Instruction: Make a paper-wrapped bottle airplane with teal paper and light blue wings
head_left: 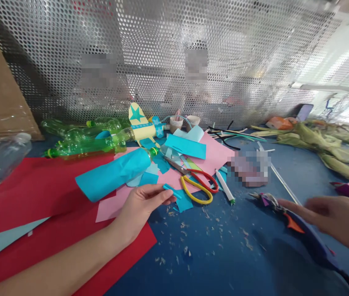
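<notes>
My left hand (150, 201) pinches a small rolled strip of blue paper (172, 190) between thumb and fingers. At the right, my right hand (338, 220) is beside a dark blue glue gun (304, 234) with an orange trigger. The index finger stretches along the far side of the gun, its tip near the nozzle end; the hand is not wrapped round the handle. Just beyond my left hand lie scissors (194, 181) with red and yellow handles. A bottle wrapped in blue paper (114, 172) lies to the left of them.
Red sheets (47, 185) and pink paper (217, 148) cover part of the blue table (211, 259). Green bottles (88, 144) and a paper-decorated bottle plane (143, 127) lie behind. A white tube with a green cap (224, 187) and corn husks (310, 139) are farther right.
</notes>
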`<state>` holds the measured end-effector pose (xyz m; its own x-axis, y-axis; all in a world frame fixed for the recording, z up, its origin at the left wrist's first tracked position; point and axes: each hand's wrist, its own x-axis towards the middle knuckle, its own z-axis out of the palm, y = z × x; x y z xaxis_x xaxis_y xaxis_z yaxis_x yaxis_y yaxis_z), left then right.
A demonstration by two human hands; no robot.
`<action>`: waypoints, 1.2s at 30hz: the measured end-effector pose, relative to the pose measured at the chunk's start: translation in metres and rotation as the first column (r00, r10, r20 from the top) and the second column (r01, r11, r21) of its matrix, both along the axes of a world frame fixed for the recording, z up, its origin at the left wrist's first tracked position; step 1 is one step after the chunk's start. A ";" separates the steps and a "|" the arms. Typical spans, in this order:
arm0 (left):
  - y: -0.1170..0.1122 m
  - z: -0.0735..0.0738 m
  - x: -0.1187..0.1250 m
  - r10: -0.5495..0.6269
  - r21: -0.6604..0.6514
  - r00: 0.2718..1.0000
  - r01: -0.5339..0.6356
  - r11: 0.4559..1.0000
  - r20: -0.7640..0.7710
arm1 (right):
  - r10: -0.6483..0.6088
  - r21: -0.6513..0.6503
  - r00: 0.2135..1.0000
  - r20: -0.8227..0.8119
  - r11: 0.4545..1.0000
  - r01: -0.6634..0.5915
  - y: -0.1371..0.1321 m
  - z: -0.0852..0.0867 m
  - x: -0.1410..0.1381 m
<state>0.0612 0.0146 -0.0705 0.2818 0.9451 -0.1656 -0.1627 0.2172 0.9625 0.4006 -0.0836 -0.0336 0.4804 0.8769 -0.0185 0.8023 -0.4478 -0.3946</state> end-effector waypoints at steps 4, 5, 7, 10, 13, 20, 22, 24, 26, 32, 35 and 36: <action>-0.001 -0.004 -0.002 -0.020 0.011 1.000 0.020 1.000 -0.003 | 0.459 0.075 0.884 -0.090 0.888 -0.454 0.019 0.014 -0.077; -0.001 -0.005 -0.002 -0.027 0.016 1.000 0.027 1.000 -0.005 | 0.525 0.158 0.845 -0.103 0.847 -0.508 0.025 0.011 -0.097; -0.001 -0.006 -0.003 -0.032 0.018 0.999 0.032 0.999 -0.009 | 0.632 0.279 0.767 -0.112 0.761 -0.586 0.036 0.001 -0.130; 0.000 -0.005 -0.004 -0.044 0.032 0.999 0.044 0.999 -0.019 | 0.685 0.366 0.715 -0.136 0.706 -0.607 0.051 -0.014 -0.158; 0.000 -0.005 -0.006 -0.062 0.057 0.998 0.064 0.996 -0.030 | 0.685 0.388 0.700 -0.202 0.712 -0.585 0.059 -0.021 -0.166; 0.001 -0.008 -0.005 -0.049 0.060 0.997 0.053 0.997 -0.062 | 0.688 0.475 0.686 -0.239 0.699 -0.535 0.057 -0.018 -0.166; 0.001 -0.008 -0.005 -0.054 0.064 0.996 0.059 0.996 -0.072 | 0.687 0.484 0.685 -0.243 0.698 -0.528 0.057 -0.018 -0.165; 0.000 -0.007 -0.005 -0.062 0.065 0.996 0.067 0.996 -0.070 | 0.678 0.480 0.693 -0.244 0.706 -0.521 0.057 -0.020 -0.165; -0.001 -0.006 -0.006 -0.066 0.070 0.995 0.071 0.995 -0.068 | 0.676 0.477 0.692 -0.253 0.710 -0.519 0.057 -0.021 -0.164; 0.000 -0.003 -0.005 -0.059 0.098 0.993 0.069 0.993 -0.103 | 0.702 0.486 0.671 -0.238 0.685 -0.543 0.057 -0.018 -0.165; -0.001 0.000 -0.003 -0.063 0.097 0.992 0.073 0.993 -0.105 | 0.707 0.498 0.672 -0.221 0.674 -0.545 0.057 -0.017 -0.165; -0.001 0.000 -0.003 -0.072 0.095 0.992 0.082 0.992 -0.100 | 0.709 0.501 0.671 -0.216 0.671 -0.547 0.056 -0.018 -0.164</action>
